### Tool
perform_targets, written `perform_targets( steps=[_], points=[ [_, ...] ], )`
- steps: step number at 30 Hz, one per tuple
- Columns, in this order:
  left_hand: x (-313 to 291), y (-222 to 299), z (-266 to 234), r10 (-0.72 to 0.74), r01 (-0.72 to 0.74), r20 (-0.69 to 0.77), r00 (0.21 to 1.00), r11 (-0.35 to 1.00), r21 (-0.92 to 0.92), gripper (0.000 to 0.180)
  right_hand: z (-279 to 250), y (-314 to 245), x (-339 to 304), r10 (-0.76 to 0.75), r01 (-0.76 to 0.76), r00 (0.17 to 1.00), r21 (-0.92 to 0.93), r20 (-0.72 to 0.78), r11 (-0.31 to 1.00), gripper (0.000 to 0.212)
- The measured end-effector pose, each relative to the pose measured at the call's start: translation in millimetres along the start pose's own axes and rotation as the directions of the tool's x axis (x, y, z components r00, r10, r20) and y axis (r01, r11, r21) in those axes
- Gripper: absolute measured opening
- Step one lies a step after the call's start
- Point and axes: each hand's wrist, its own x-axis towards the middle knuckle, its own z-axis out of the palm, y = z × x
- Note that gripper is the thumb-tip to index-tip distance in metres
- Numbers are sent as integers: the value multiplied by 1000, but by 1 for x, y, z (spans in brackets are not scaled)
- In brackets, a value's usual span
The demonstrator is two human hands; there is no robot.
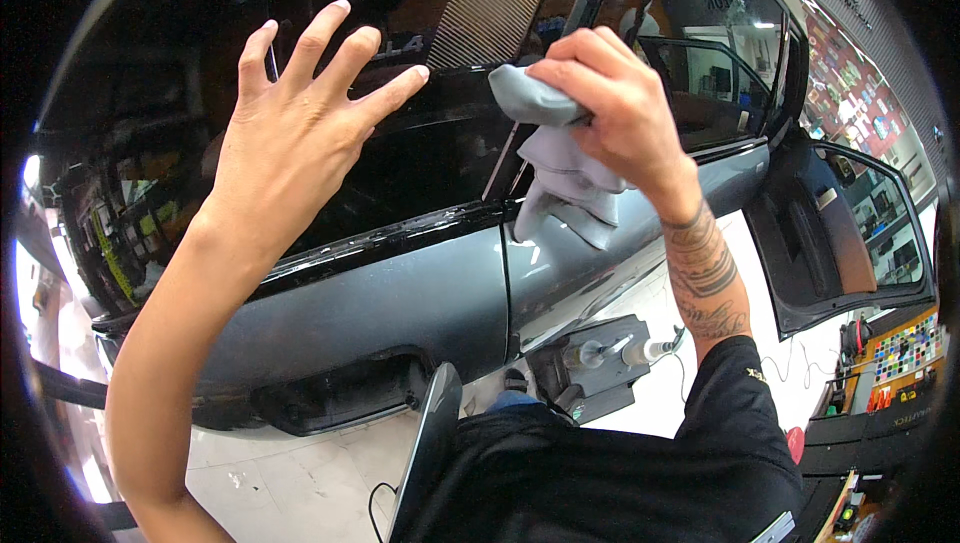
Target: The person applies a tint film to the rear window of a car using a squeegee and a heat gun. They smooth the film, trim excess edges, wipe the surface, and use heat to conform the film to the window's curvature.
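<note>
My left hand (300, 108) has its fingers spread over the glossy black panel (420, 158) of a grey car; I cannot tell if the fingertips touch it. Beside the pillar, my right hand (615, 98) grips a folded grey cloth (535, 96), its fingers closed round it. A paler cloth (575, 178) hangs below that hand in loose folds, against the side of the car; whether it is part of the same cloth is hidden by the hand. A strip with a carbon-fibre pattern (490, 3) runs up between the two hands.
Grey door panels (390, 293) curve in front of my body. An open car door (850, 233) juts out at the right. Near my feet stands a dark cart (600, 368) with bottles on it. A workbench (900, 363) with tools is at the lower right.
</note>
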Motion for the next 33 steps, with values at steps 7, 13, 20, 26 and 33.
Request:
perform_targets(
  steps=[7,13,20,26,33],
  points=[
    [3,0,-1,9,-8,-31,999,999,33,68,14,-28,13,56,-55,998,-73,2,996,38],
    [0,-3,-4,0,0,-11,1000,1000,10,63,-2,-5,8,295,-289,955,272,19,918,33],
    [22,-13,-35,123,-113,164,979,991,-68,62,38,-42,-30,119,-136,982,-113,-144,984,44],
    [22,-23,-26,236,-238,58,970,971,35,46,41,-73,-34,196,-194,981,88,-5,977,50],
    [45,-48,-41,462,-471,223,858,882,-16,43,59,-97,-24,185,-187,982,96,32,978,40]
  ],
)
